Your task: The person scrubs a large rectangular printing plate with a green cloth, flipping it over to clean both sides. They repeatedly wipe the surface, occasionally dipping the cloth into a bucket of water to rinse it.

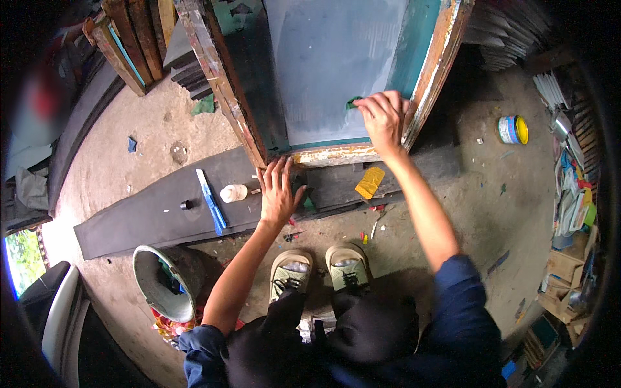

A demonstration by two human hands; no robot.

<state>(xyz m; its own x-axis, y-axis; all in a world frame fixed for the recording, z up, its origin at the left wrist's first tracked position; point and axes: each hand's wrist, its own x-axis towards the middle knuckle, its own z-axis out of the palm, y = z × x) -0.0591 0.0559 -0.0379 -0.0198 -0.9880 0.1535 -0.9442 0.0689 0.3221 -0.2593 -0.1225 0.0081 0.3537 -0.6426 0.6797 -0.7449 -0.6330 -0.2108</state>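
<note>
Rough concrete floor (194,139), dusty and flecked with paint, spread under the whole scene. On it stood a large screen-printing frame (223,90) of worn, paint-crusted wood, its flat mesh (330,58) pale grey with teal borders. Below the frame lay a long dark board (149,216), smooth and matte, running left to right across the floor. A round metal bucket (162,281), grimy inside, sat at lower left near the person's knee. Stacks of paper and boxes crowded the right edge.

Right hand (383,119) rested on the mesh near the frame's right rail, its grip curled and pressed together on a small green scrap (353,102) against the screen. Left hand (278,191) lay flat at the frame's lower corner, fingers spread, holding nothing.

On the board, left of that hand, lay a blue-handled blade (211,202), a pale round cap (233,193) and 1 tiny black knob (186,205). A yellow scrap (370,182) lay below the frame; a blue-and-yellow tin (513,130) stood well apart at right.
</note>
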